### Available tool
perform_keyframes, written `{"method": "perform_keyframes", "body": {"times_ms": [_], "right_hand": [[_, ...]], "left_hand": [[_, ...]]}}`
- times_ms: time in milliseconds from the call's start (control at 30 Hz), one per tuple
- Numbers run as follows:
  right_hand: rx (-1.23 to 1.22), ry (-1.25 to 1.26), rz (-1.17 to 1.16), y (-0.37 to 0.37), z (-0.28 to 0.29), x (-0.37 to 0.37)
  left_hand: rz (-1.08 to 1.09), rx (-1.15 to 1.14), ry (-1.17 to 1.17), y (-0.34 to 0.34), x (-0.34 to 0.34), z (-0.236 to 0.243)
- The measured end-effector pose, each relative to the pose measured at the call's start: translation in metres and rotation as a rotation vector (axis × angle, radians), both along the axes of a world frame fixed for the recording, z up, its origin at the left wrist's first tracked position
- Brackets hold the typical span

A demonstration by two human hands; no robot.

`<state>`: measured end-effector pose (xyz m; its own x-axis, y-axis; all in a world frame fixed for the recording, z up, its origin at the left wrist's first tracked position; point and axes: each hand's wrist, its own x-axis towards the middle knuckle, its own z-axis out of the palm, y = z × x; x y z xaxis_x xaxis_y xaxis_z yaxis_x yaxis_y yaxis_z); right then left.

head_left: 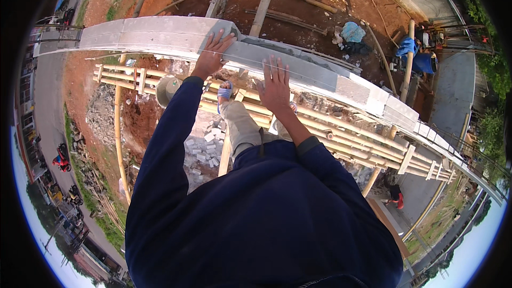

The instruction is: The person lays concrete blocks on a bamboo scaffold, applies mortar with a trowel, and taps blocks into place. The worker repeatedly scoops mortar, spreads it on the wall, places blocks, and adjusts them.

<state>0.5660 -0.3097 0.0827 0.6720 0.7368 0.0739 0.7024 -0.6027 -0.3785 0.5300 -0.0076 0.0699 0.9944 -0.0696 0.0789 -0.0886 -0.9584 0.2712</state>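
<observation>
A curving wall of grey-white blocks (154, 33) runs across the view in front of me. My left hand (214, 53) lies with fingers stretched over the end of the upper course, near a damp-looking dark patch. Flat against the near face of the lower course (314, 72) rests my right hand (276, 82), fingers extended and slightly apart. Neither hand holds anything. Grey mortar (288, 49) shows along the top of the lower course, right of my left hand. A thin string is stretched along the wall's near side.
I stand on a bamboo scaffold (341, 136) along the wall. A bucket (168, 89) sits by its left part. Broken blocks (208, 146) lie on the ground below. Beyond the wall are poles, a light-blue plastic bag (352, 32) and a blue drum (425, 63). A person in red (397, 197) is lower right.
</observation>
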Motion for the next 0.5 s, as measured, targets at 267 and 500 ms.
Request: {"method": "perform_keyframes", "body": {"times_ms": [267,500], "right_hand": [[0.006,0.052,0.062,-0.072,-0.013,0.003],[0.062,-0.131,-0.112,-0.060,-0.018,-0.008]], "left_hand": [[-0.008,-0.019,-0.003,-0.004,-0.002,0.006],[0.005,-0.051,-0.037,-0.005,-0.006,0.006]]}}
